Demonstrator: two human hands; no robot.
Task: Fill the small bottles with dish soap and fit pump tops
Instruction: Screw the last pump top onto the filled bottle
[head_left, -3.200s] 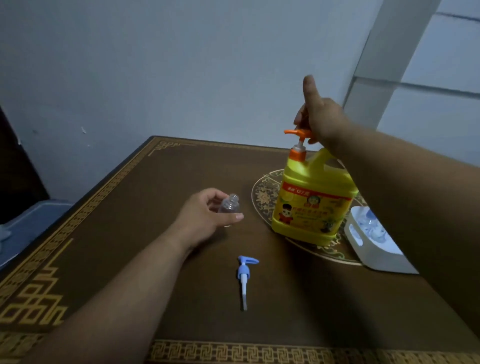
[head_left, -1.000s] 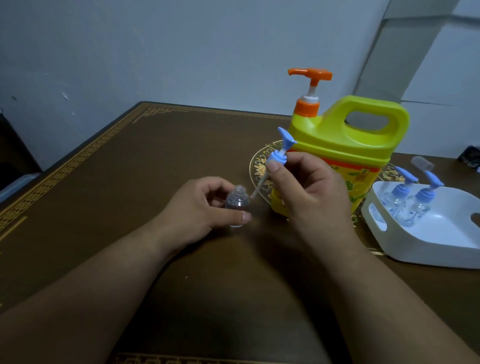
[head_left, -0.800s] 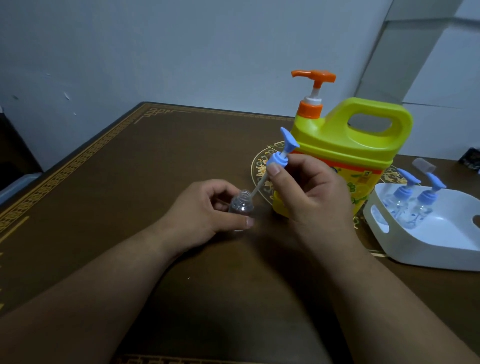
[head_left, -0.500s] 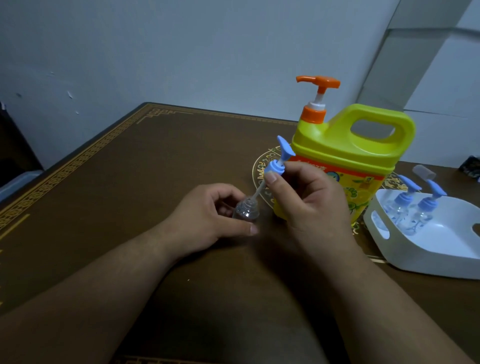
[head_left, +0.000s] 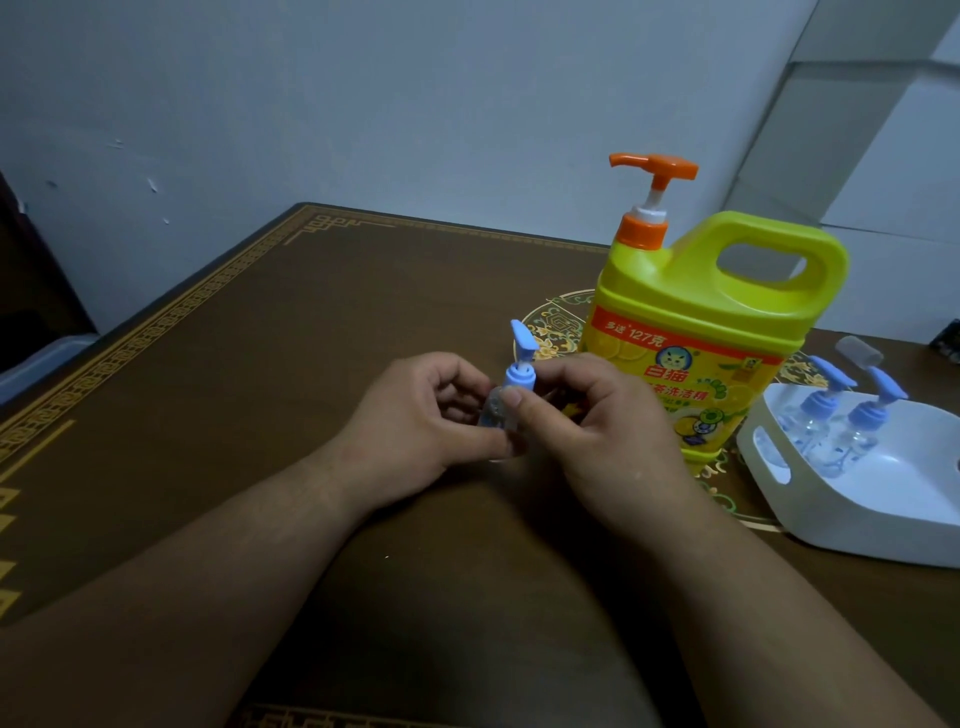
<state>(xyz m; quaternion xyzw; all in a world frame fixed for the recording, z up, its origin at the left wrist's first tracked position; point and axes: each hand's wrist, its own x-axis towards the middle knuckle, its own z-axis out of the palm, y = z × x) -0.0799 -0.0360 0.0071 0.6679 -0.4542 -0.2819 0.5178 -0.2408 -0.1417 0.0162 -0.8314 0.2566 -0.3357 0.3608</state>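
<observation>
So the left hand (head_left: 415, 415) has its fingers curled around a small clear plastic bottle (head_left: 492, 413), thumb running along the front of it down low, and the bottle stands pretty much upright between both hands. Right on the bottle's neck sits a blue plastic pump top (head_left: 521, 358), nozzle pointing up and away. The right hand (head_left: 597, 431) pinches that pump's collar, thumb tip on the near side and the other fingers bent in behind it, so both hands are clamped on stuff. Can't tell how much soap is in the bottle, the fingers cover most of it. Just past the right fingers stands a big yellow dish soap jug with an orange pump (head_left: 711, 322). Further right there's a white plastic tray (head_left: 831, 525) holding two more clear bottles with blue pumps (head_left: 836, 415). Everything's on a dark brown table with a gold patterned border (head_left: 260, 364), pale wall (head_left: 363, 104) behind.
</observation>
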